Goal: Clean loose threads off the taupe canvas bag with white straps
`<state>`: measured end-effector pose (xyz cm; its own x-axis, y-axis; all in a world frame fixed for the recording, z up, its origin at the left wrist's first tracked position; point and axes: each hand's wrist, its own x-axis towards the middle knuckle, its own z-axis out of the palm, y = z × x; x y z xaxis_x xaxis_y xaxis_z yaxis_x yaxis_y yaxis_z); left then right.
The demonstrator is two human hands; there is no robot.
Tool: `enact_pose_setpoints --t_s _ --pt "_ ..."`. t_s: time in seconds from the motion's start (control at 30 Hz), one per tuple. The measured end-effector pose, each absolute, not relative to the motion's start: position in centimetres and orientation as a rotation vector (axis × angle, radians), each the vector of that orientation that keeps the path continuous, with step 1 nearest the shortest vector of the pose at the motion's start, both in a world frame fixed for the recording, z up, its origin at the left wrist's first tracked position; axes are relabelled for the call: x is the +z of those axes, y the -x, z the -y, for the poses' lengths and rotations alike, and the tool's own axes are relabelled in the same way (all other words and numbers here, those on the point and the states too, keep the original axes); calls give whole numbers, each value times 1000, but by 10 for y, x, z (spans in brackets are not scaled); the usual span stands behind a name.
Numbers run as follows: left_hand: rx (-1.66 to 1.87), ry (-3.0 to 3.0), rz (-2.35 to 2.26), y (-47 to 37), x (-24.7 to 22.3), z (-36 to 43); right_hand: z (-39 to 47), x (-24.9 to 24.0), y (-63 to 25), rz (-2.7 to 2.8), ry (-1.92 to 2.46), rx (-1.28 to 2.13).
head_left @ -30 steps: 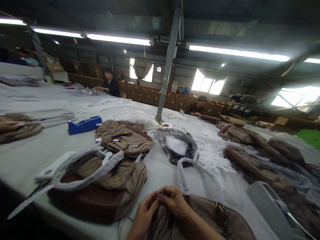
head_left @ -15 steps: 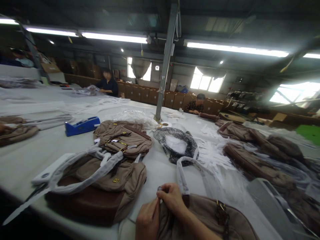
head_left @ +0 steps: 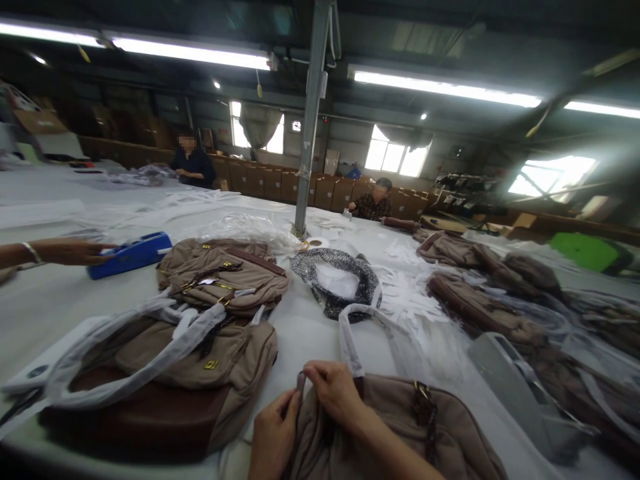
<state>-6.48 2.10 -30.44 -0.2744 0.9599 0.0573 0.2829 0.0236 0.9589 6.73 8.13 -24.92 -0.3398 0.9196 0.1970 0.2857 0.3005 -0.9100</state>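
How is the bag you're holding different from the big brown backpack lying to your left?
The held bag sits at the near table edge with the left hand and right hand pinching its top; the backpack lies flat, untouched. The backpack's straps are wrapped in white film and it shows a dark brown base panel; the held bag shows one wrapped handle and no such panel in view. Both are tan fabric with gold-coloured hardware.

Tan canvas backpack (head_left: pixel 400 433) lying flat at the table's near edge, plastic-wrapped strap (head_left: pixel 350 343), small zipper pull (head_left: pixel 301 381) raised
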Motion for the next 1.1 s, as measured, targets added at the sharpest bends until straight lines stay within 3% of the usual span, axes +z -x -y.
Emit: enact_pose_setpoints --t_s 0.3,0.47,0.63,0.93,1.1 --pt "1242 -1266 -1619 66 -309 -29 -61 -213 -223 1595 1634 323" --pt "1396 -1095 -1622 87 -285 -46 -8 -255 -284 1753 1766 23" --pt "1257 -898 -1348 103 -285 -48 15 -310 -287 2078 1637 -300" --pt "1364 -523 -1205 103 -303 -32 13 -314 -284 2059 1618 -330" --pt "1400 -321 -1206 93 -276 -23 7 -271 -232 2016 1360 -285"
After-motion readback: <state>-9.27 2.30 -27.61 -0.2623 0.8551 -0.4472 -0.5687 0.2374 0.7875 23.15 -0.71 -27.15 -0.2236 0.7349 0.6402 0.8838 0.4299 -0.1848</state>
